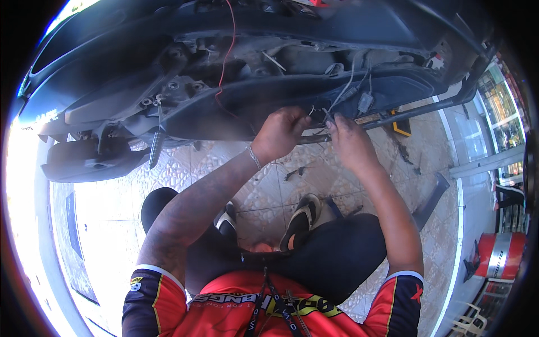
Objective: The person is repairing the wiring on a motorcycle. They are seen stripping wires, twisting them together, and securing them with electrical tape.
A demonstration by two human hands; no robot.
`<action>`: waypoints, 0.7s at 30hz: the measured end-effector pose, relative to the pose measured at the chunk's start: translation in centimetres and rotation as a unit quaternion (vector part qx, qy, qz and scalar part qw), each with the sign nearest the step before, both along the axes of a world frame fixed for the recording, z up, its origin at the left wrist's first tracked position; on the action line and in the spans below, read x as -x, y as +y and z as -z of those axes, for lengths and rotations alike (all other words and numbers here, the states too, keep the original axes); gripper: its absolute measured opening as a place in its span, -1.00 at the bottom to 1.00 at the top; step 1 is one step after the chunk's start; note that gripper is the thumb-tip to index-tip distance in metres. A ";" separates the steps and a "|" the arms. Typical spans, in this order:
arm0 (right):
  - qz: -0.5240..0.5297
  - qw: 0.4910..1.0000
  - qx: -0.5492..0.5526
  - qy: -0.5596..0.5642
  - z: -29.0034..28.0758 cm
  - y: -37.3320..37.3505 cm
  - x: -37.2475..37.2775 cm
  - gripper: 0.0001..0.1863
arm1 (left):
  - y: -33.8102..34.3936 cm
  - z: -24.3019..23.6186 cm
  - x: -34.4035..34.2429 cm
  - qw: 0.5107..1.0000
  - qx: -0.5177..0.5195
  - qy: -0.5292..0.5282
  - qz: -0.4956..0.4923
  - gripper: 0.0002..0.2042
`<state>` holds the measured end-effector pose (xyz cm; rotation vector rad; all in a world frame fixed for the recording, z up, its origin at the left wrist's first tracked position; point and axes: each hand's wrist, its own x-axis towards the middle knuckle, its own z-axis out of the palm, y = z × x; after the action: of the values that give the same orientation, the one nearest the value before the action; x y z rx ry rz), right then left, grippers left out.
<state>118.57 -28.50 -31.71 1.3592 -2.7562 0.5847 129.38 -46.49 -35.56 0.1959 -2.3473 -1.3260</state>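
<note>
In front of me is the dark body of a motor scooter (314, 84), with panels off and its frame showing. My left hand (281, 132) is closed in a pinch by a short, pale wire end (312, 109); what lies between its fingertips is hidden. Close beside it, my right hand (351, 141) pinches a thin grey wire (340, 100) that runs up into the body. A small grey connector (365, 102) dangles on wires just above my right hand. A long red wire (229, 50) hangs down over the body to the left of both hands.
A metal lever (156, 143) points down at the scooter's left. Below is a tiled floor (258, 180) with dark scraps (296, 173) and a yellow-and-black object (401, 124). My shoes (301, 219) rest there. At the right stand a red drum (499, 255) and glass shelving (502, 106).
</note>
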 end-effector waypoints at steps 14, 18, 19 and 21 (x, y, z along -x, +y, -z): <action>-0.084 0.981 -0.015 0.172 1.1 0.5 -0.2 -0.65 | 1.0 0.9 0.2 0.999 0.016 0.044 0.015 -0.83; -0.105 0.977 0.003 0.183 1.1 0.2 -0.4 -0.66 | 1.0 0.9 0.2 0.997 0.031 0.064 0.023 -0.83; -0.107 0.978 0.006 0.178 1.1 0.1 -0.4 -0.67 | 1.0 0.9 0.2 0.997 0.035 0.069 0.025 -0.84; -0.112 0.979 0.019 0.167 1.0 0.0 -0.4 -0.69 | 1.0 1.0 0.2 0.997 0.030 0.065 0.025 -0.84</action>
<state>119.00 -28.49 -32.75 1.6045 -2.3370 0.3681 129.19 -45.49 -36.54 0.0321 -2.2909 -1.2497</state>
